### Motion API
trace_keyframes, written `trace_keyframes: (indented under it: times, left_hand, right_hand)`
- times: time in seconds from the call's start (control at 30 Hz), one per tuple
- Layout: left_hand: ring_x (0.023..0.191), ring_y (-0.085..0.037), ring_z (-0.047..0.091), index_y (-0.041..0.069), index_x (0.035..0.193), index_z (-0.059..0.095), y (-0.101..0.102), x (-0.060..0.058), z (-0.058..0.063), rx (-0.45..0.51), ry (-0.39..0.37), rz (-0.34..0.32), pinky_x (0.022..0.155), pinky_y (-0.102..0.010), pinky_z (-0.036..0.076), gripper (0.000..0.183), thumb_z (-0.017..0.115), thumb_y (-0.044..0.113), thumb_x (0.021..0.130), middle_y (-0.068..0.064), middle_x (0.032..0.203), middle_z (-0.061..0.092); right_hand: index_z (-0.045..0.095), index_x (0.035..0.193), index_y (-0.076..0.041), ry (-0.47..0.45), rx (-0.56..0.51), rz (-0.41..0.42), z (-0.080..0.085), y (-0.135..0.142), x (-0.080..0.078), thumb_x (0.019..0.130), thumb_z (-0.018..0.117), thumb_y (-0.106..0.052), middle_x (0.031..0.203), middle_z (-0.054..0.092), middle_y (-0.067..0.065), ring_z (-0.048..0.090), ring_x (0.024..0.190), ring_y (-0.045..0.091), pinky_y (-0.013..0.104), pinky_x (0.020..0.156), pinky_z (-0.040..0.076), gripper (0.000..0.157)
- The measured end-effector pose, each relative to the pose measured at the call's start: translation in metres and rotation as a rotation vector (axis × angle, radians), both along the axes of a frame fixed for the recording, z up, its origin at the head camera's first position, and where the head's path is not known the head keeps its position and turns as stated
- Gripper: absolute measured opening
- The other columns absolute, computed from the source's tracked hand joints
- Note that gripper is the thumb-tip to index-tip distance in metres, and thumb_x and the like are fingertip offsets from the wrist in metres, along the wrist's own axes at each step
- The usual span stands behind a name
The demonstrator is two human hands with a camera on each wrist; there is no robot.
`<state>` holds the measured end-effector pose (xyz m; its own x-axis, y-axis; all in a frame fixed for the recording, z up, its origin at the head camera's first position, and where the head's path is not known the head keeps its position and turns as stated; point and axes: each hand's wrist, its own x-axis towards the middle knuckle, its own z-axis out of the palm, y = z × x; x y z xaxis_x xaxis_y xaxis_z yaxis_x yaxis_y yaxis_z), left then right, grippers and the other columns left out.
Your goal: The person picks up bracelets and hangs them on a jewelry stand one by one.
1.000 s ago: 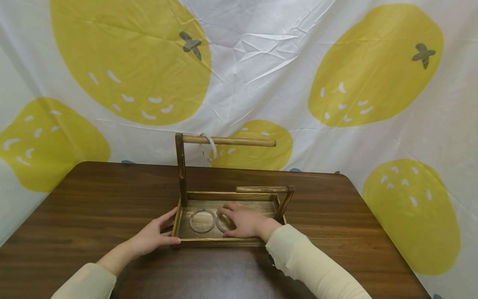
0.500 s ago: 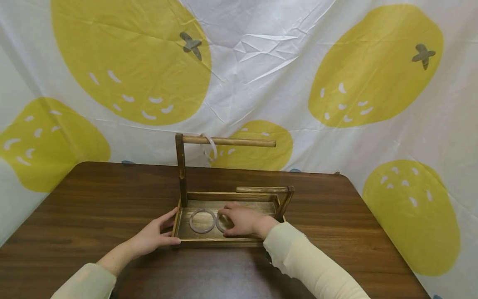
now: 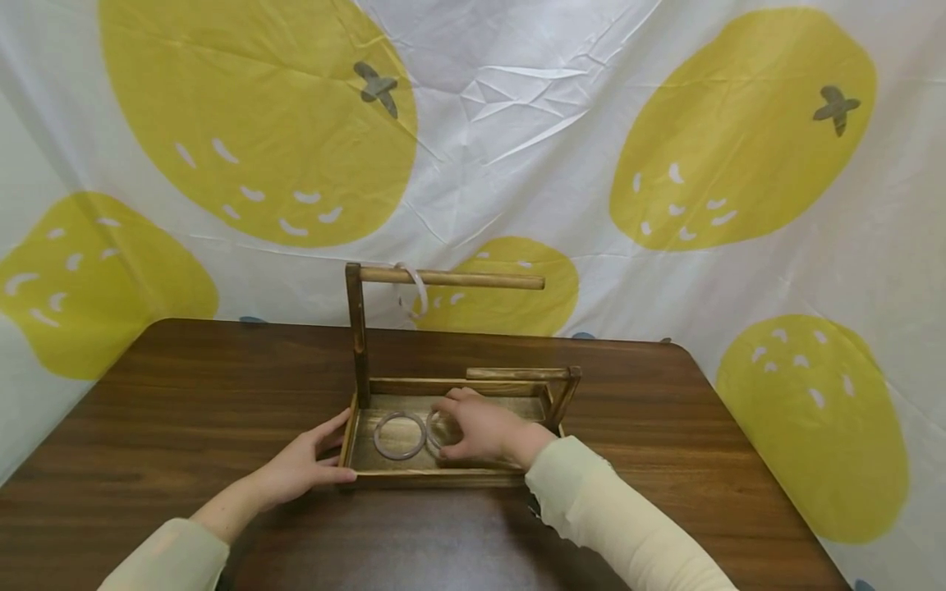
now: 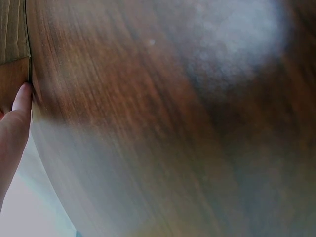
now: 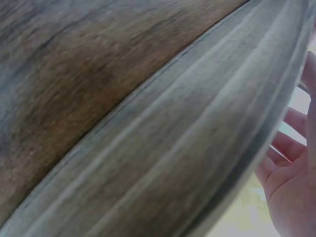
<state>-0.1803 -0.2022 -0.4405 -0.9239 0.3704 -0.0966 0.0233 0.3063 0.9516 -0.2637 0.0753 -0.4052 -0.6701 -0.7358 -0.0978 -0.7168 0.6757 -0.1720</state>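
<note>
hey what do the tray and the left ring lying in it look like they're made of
The tray looks like wood, probably stained, with a low sheen: streaky brown grain runs along its wall. The ring looks pale, smooth and perhaps glossy; that could suit plastic, glass or stone, too small here to settle.

We see two bangles point(image 3: 400, 456) side by side in the tray point(image 3: 436, 474), a third bangle point(image 3: 423, 290) round the upper bar point(image 3: 480, 281).
</note>
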Motion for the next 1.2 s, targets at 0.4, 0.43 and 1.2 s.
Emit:
trace_keyframes:
  times: [0.4,0.43,1.2]
  left_hand:
    - [0.133,-0.047,0.03,-0.001,0.149,0.007,-0.001,-0.002,-0.003,0.001,0.002,0.007,0.102,-0.038,0.048,0.101,0.076,0.02,0.078,-0.033,0.151,0.01]
    - [0.133,-0.047,0.03,-0.001,0.149,0.007,-0.001,-0.001,-0.002,0.002,-0.003,0.011,0.102,-0.038,0.047,0.102,0.076,0.02,0.078,-0.033,0.151,0.009]
    - [0.135,-0.047,0.027,0.0,0.15,0.006,-0.001,-0.001,0.0,-0.007,-0.024,0.007,0.104,-0.041,0.045,0.101,0.075,0.021,0.079,-0.032,0.152,0.009]
  right_hand:
    - [0.046,0.136,-0.014,-0.031,-0.046,0.014,0.011,-0.004,0.005,0.082,0.069,-0.042,0.135,0.048,0.005,0.051,0.12,0.02,0.035,0.098,0.05,0.065]
    - [0.046,0.136,-0.014,-0.033,-0.047,0.012,0.012,-0.005,0.005,0.082,0.069,-0.042,0.135,0.048,0.005,0.051,0.121,0.02,0.035,0.098,0.05,0.065]
    - [0.045,0.136,-0.014,-0.058,-0.107,0.028,0.029,-0.016,0.023,0.082,0.069,-0.039,0.136,0.047,0.005,0.05,0.122,0.019,0.034,0.101,0.048,0.064]
